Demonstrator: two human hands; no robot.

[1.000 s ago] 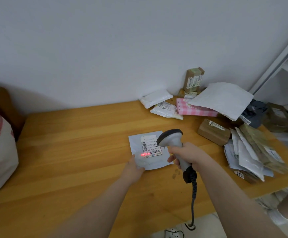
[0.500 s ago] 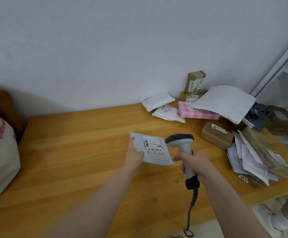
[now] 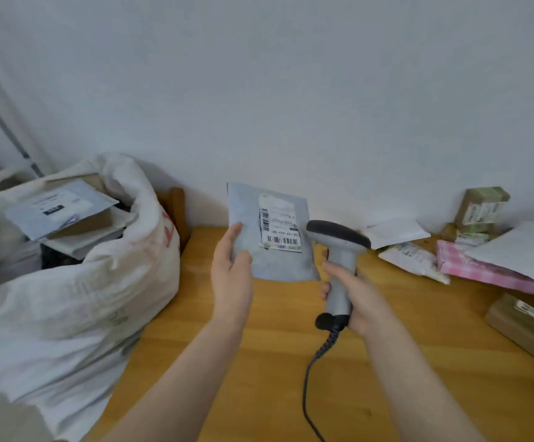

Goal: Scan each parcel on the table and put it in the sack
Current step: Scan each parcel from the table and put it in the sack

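Note:
My left hand (image 3: 231,272) grips a flat grey parcel (image 3: 270,232) by its left edge and holds it upright above the wooden table (image 3: 387,362), its barcode label facing me. My right hand (image 3: 351,298) is closed around the handle of a grey barcode scanner (image 3: 339,260), whose dark head sits just right of the parcel; its coiled cable hangs down past the table edge. A large white sack (image 3: 77,301) stands at the left of the table, open at the top, with several parcels inside it.
More parcels lie along the table's right side: a pink checked package (image 3: 482,269), white mailers (image 3: 396,232), a brown box (image 3: 527,327) and a taped box (image 3: 479,207) against the wall. A dark wooden post (image 3: 175,208) stands between sack and table.
My left hand lifted the grey parcel off the table and carried it up and left towards the sack. The view swung left, bringing the sack into sight. The scanner's red beam is gone.

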